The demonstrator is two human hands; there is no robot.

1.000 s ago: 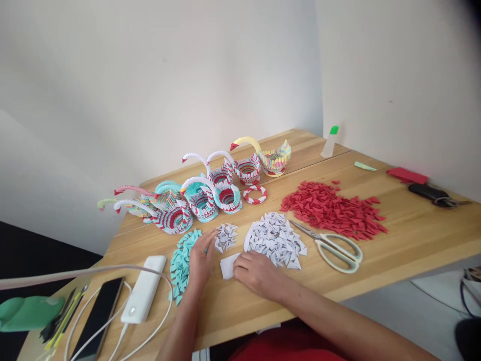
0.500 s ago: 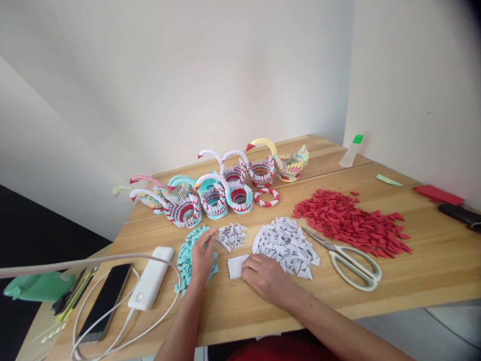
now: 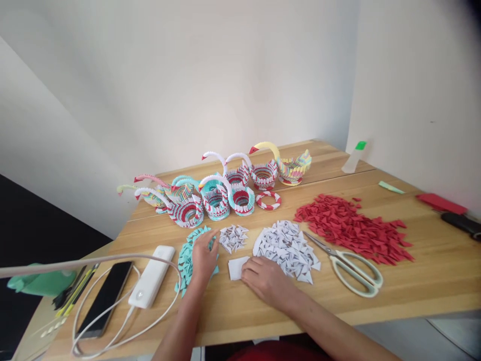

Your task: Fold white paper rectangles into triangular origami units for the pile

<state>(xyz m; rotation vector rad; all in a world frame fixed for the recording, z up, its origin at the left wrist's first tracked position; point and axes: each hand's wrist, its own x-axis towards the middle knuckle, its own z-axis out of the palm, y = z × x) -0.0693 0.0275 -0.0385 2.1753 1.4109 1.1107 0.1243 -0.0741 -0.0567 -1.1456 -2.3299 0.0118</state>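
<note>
My left hand (image 3: 204, 255) hovers at the right side of a pile of teal folded paper triangles (image 3: 184, 258). Its thumb and fingers are apart, and nothing shows between them. Just beyond its fingertips lies a small heap of white folded triangles (image 3: 233, 237). My right hand (image 3: 265, 281) rests low on the table, fingers bent together over the right end of a small white paper rectangle (image 3: 236, 268). What lies under those fingers is hidden. A larger pile of white folded triangles (image 3: 287, 248) sits right beyond this hand.
Several paper swans (image 3: 188, 213) and a red-white ring (image 3: 268, 200) stand behind. Red triangles (image 3: 353, 228) and scissors (image 3: 355, 271) lie to the right. A power bank (image 3: 152, 276), phone (image 3: 105, 298) and looped cable are left. A green-capped bottle (image 3: 352, 158) stands at the back.
The view has tilted slightly, so everything sits a little lower and further right. Both hands keep nearly the same places; the left fingers have shifted only a little.
</note>
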